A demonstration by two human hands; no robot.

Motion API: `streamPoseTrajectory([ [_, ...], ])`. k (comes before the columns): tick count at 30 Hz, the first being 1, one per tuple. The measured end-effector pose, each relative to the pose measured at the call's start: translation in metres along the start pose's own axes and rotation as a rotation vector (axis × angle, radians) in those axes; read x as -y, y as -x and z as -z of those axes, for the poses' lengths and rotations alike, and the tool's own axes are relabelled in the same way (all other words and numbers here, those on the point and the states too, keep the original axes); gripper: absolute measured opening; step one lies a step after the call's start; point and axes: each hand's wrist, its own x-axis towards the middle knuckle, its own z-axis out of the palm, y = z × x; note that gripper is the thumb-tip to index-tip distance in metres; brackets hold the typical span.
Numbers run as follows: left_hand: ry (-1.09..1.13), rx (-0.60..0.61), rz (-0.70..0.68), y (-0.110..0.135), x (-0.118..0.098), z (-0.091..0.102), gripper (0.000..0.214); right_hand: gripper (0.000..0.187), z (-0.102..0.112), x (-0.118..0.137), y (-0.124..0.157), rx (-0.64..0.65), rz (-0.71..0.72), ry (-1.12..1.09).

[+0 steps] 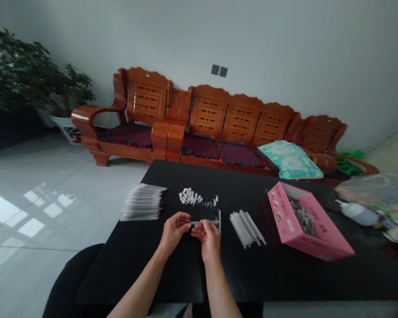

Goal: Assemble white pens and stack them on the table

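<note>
Centrally: left hand (174, 228), right hand (210, 240), maybe tube (197, 222)

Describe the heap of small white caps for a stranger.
Find the black table before the wooden sofa. Toward its far edge, left of the pink box, lies the heap of small white caps. Its neighbours are long tubes; these are short stubs.

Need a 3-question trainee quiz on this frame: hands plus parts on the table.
1. True or false: the left hand and right hand hold one thin clear tube between them.
2. Where does the pink box lie relative to the hands? A: on the person's left. B: on the person's right. C: on the floor.
3. Fill in: the small white caps lie on a ____ table.
Key: 1 true; 2 B; 3 black.
</note>
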Motion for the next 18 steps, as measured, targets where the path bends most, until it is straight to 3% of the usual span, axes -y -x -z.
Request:
streamPoseTrajectory([
  [8,-0.146,-0.007,0.025,0.0009,0.0051,0.0012,0.035,0.032,-0.0007,-0.0002,0.0012,0.003,0.002,0.015],
  [14,-0.028,0.026,-0.042,0.0001,0.0034,0.0025,0.038,0.031,-0.0001,-0.0006,0.0001,0.003,-0.001,0.002],
  [18,-0.086,-0.002,-0.026,-0.0011,0.0058,0.0034,0.04,0.034,0.0,-0.0016,-0.0005,-0.01,-0.002,0.008],
])
